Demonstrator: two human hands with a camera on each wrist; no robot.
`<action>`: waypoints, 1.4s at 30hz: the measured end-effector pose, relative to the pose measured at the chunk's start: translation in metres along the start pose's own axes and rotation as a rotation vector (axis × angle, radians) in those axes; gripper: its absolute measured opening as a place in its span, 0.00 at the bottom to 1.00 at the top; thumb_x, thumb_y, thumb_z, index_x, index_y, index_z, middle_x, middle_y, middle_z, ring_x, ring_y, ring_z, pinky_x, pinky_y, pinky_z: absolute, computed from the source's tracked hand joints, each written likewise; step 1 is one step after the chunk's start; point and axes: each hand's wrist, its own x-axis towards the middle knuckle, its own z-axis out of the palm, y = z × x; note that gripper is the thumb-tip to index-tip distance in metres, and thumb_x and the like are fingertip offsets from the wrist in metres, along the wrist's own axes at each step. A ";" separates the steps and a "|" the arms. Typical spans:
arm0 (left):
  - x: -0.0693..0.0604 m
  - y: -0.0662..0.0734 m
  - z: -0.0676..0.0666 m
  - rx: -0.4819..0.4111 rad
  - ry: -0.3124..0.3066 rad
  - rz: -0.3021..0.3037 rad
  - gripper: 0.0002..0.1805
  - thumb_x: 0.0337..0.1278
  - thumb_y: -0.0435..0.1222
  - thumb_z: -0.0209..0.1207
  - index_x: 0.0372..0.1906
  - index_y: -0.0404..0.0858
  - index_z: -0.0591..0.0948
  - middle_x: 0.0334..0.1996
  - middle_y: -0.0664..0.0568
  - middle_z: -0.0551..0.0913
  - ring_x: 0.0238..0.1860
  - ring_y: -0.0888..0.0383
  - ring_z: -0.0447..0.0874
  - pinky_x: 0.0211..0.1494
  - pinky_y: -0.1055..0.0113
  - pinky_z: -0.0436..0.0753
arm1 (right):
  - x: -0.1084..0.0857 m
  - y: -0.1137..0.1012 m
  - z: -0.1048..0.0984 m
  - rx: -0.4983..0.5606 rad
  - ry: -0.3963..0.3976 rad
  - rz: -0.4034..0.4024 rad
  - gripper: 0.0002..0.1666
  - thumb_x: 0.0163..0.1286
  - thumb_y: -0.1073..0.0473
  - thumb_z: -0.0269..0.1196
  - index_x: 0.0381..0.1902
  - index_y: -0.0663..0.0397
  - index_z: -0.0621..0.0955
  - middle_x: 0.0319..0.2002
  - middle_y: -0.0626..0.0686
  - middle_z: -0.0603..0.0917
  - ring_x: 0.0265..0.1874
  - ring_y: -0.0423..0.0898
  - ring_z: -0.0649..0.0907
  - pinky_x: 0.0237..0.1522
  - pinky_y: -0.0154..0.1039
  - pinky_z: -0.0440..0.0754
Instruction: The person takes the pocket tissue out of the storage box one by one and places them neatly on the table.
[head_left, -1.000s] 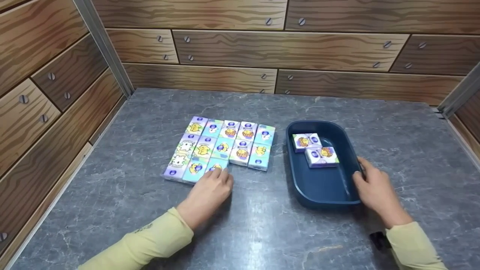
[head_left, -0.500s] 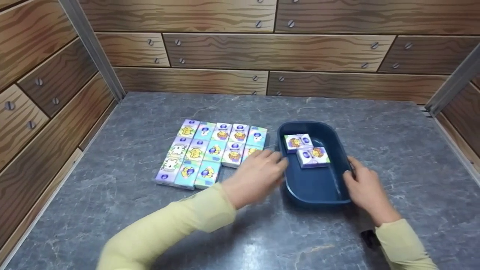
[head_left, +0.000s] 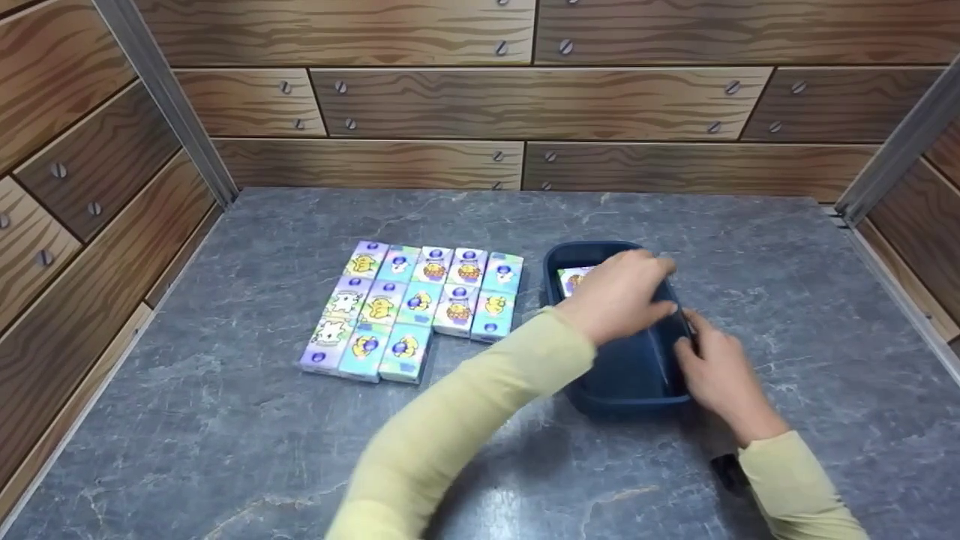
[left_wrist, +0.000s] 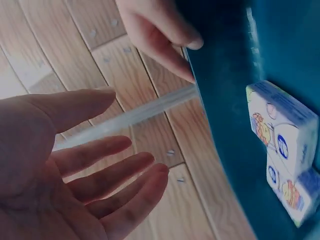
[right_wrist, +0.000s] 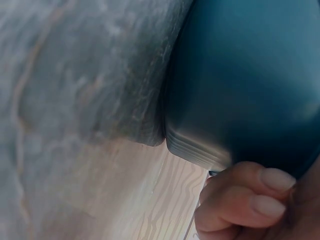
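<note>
My left hand (head_left: 619, 296) hangs over the dark blue plastic bin (head_left: 634, 406) in the head view, hiding part of its inside. In the left wrist view that left hand (left_wrist: 85, 170) has spread, slightly bent fingers and an empty palm. Two small cartoon-printed packs lie in the bin: one white-and-purple pack (left_wrist: 282, 130) and a second pack (left_wrist: 295, 192) touching it. At the bin's right side my right hand (head_left: 724, 379) grips the rim, thumb on the inner side; in the right wrist view curled fingers (right_wrist: 240, 202) lie under the bin's outside.
Left of the bin, several matching packs (head_left: 416, 304) lie flat in close rows on the grey marbled table (head_left: 187, 450). The two right-hand columns are shorter. Wood-print panels (head_left: 420, 105) wall the back and sides. A dark object (head_left: 727, 474) is by the right wrist.
My left hand has left the pack at the front of the rows and swung right to over the bin. The right hand keeps its grip on the rim. The head view has shifted slightly.
</note>
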 end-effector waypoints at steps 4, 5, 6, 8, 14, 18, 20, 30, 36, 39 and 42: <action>0.022 -0.001 0.010 -0.020 -0.074 -0.106 0.27 0.61 0.46 0.61 0.64 0.46 0.73 0.56 0.54 0.76 0.57 0.57 0.74 0.58 0.68 0.73 | 0.000 -0.001 0.002 0.015 -0.012 0.007 0.29 0.73 0.62 0.43 0.69 0.71 0.60 0.52 0.75 0.75 0.43 0.62 0.81 0.44 0.59 0.77; 0.026 -0.002 0.013 -0.012 -0.094 -0.135 0.29 0.60 0.45 0.62 0.66 0.46 0.71 0.57 0.53 0.76 0.57 0.56 0.73 0.58 0.67 0.73 | 0.000 -0.001 0.002 0.017 -0.008 0.006 0.29 0.73 0.62 0.44 0.69 0.70 0.60 0.52 0.75 0.75 0.44 0.62 0.81 0.44 0.59 0.77; 0.029 -0.003 0.017 -0.001 -0.105 -0.158 0.28 0.59 0.44 0.63 0.65 0.46 0.73 0.57 0.52 0.76 0.57 0.55 0.74 0.58 0.66 0.74 | 0.000 -0.001 0.003 0.019 -0.003 0.003 0.29 0.73 0.62 0.44 0.69 0.69 0.61 0.52 0.75 0.76 0.44 0.62 0.81 0.44 0.59 0.76; 0.033 -0.003 0.025 0.032 -0.134 -0.211 0.26 0.58 0.43 0.63 0.62 0.47 0.75 0.56 0.51 0.76 0.55 0.53 0.75 0.55 0.64 0.76 | 0.000 -0.001 0.004 0.017 0.011 -0.003 0.29 0.73 0.62 0.44 0.68 0.70 0.62 0.51 0.75 0.76 0.43 0.62 0.81 0.44 0.60 0.76; 0.034 -0.007 0.044 0.126 -0.211 -0.337 0.18 0.60 0.40 0.60 0.56 0.47 0.81 0.55 0.47 0.75 0.52 0.52 0.76 0.48 0.60 0.81 | 0.000 -0.001 0.004 0.008 0.020 -0.003 0.29 0.72 0.62 0.45 0.67 0.72 0.62 0.51 0.76 0.75 0.41 0.62 0.81 0.45 0.60 0.76; 0.035 -0.006 0.050 0.145 -0.219 -0.383 0.17 0.65 0.39 0.55 0.56 0.48 0.81 0.56 0.46 0.73 0.53 0.52 0.73 0.46 0.58 0.81 | 0.000 -0.001 0.004 -0.008 0.019 0.003 0.29 0.72 0.62 0.45 0.67 0.73 0.62 0.53 0.76 0.74 0.44 0.64 0.80 0.47 0.61 0.75; 0.036 -0.004 0.053 0.157 -0.216 -0.397 0.17 0.66 0.39 0.54 0.57 0.48 0.80 0.55 0.46 0.73 0.53 0.52 0.72 0.46 0.57 0.81 | 0.000 -0.002 0.003 -0.012 0.020 0.005 0.29 0.72 0.62 0.45 0.67 0.73 0.62 0.53 0.76 0.74 0.44 0.64 0.80 0.47 0.61 0.75; 0.041 -0.001 0.053 0.177 -0.208 -0.408 0.18 0.63 0.41 0.57 0.57 0.49 0.80 0.54 0.47 0.74 0.52 0.53 0.73 0.45 0.58 0.81 | 0.000 -0.001 -0.001 -0.007 0.006 0.021 0.30 0.73 0.62 0.43 0.68 0.73 0.60 0.52 0.75 0.76 0.43 0.63 0.81 0.46 0.60 0.76; 0.043 0.001 0.054 0.164 -0.233 -0.422 0.20 0.60 0.43 0.60 0.58 0.50 0.80 0.57 0.49 0.75 0.52 0.52 0.75 0.48 0.53 0.80 | 0.001 -0.002 -0.001 -0.001 -0.005 0.021 0.30 0.73 0.62 0.42 0.68 0.73 0.59 0.53 0.76 0.74 0.45 0.64 0.80 0.48 0.61 0.75; 0.041 0.002 0.053 0.148 -0.224 -0.407 0.17 0.62 0.41 0.58 0.56 0.50 0.81 0.54 0.52 0.79 0.51 0.55 0.78 0.48 0.52 0.80 | 0.001 -0.001 -0.001 0.001 0.001 0.016 0.30 0.73 0.62 0.43 0.68 0.73 0.60 0.53 0.76 0.75 0.45 0.64 0.81 0.47 0.61 0.76; 0.038 0.000 0.050 0.142 -0.220 -0.362 0.14 0.63 0.38 0.57 0.51 0.50 0.84 0.51 0.56 0.82 0.48 0.58 0.80 0.46 0.56 0.81 | 0.001 -0.001 0.000 0.000 0.003 0.016 0.29 0.73 0.62 0.43 0.68 0.73 0.60 0.51 0.76 0.76 0.42 0.63 0.82 0.45 0.60 0.77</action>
